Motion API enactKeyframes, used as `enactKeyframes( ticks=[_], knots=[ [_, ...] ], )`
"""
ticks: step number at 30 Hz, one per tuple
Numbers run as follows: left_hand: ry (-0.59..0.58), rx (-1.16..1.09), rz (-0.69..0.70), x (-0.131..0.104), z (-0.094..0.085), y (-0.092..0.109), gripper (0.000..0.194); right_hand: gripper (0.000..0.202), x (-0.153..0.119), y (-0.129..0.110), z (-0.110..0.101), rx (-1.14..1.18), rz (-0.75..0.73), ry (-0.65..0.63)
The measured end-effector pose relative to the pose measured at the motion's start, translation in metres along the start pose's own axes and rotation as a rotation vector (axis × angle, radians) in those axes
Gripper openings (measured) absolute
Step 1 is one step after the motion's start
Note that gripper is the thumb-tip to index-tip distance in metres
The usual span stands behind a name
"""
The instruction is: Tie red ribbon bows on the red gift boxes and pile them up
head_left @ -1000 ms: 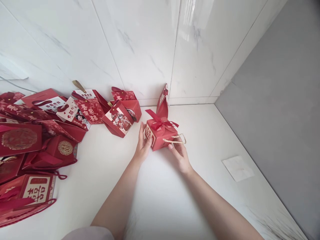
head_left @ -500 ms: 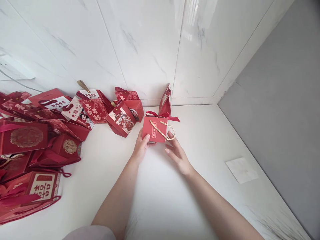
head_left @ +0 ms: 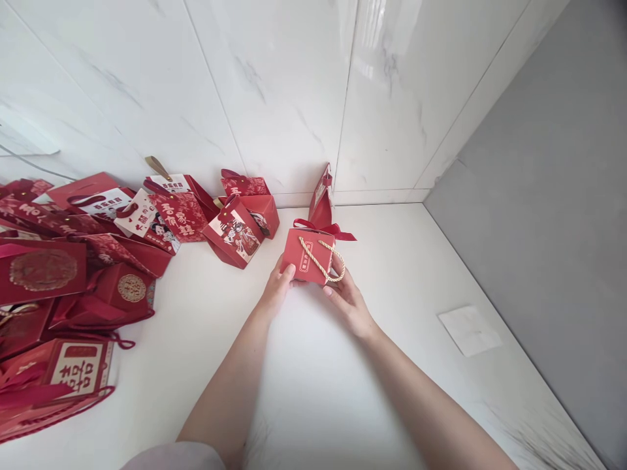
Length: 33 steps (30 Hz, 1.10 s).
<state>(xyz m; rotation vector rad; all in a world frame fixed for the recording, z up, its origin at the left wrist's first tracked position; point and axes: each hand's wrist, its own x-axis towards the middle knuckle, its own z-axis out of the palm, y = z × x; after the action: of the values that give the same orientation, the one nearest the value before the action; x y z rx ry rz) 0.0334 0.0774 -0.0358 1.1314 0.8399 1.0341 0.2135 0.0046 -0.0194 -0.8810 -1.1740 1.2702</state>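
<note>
A small red gift box point(head_left: 292, 254) with gold lettering, a looped gold cord handle and a red ribbon at its far edge is held over the white surface. My left hand point(head_left: 279, 287) grips its near left side, thumb on the face and fingers partly hidden behind. At the right side, my right hand point(head_left: 351, 300) has its fingers against the box behind the cord and its thumb by the lower corner. Just beyond stands a narrow red gift box point(head_left: 321, 202) near the wall.
Several red gift boxes and bags crowd the left, among them a box with a printed couple point(head_left: 236, 234) and a box with a large character panel point(head_left: 78, 369). A white square plate point(head_left: 470, 331) lies on the right. A marbled tile wall point(head_left: 284, 85) rises behind.
The gift box has shifted slightly right and turned, showing more of its right side. My right hand's fingers have closed in on that side, while my left hand keeps its grip.
</note>
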Motion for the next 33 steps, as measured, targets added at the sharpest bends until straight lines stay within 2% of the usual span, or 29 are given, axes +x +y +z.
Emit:
enactKeyframes(
  ticks=[4, 9, 13, 18, 24, 33],
  knots=[
    [0.005, -0.097, -0.058, -0.002, 0.004, 0.01, 0.063, 0.068, -0.001, -0.001, 0.0, -0.023, -0.013, -0.019],
    [0.024, -0.514, -0.317, -0.003, -0.003, 0.027, 0.073, 0.069, -0.006, 0.0, 0.001, -0.128, -0.014, -0.084],
    [0.076, -0.689, -0.344, -0.003, -0.01, 0.029, 0.08, 0.07, -0.008, 0.003, 0.0, -0.145, 0.038, -0.085],
    [0.038, -0.694, -0.324, -0.005, -0.006, 0.029, 0.077, 0.067, -0.006, 0.004, 0.0, -0.12, 0.051, -0.076],
    [-0.129, -0.693, -0.36, -0.012, 0.004, 0.038, 0.074, 0.065, -0.006, 0.003, 0.001, -0.133, 0.014, -0.093],
    [-0.157, -0.696, -0.402, -0.012, 0.004, 0.041, 0.078, 0.062, -0.005, 0.005, 0.0, -0.13, 0.017, -0.099]
  ],
)
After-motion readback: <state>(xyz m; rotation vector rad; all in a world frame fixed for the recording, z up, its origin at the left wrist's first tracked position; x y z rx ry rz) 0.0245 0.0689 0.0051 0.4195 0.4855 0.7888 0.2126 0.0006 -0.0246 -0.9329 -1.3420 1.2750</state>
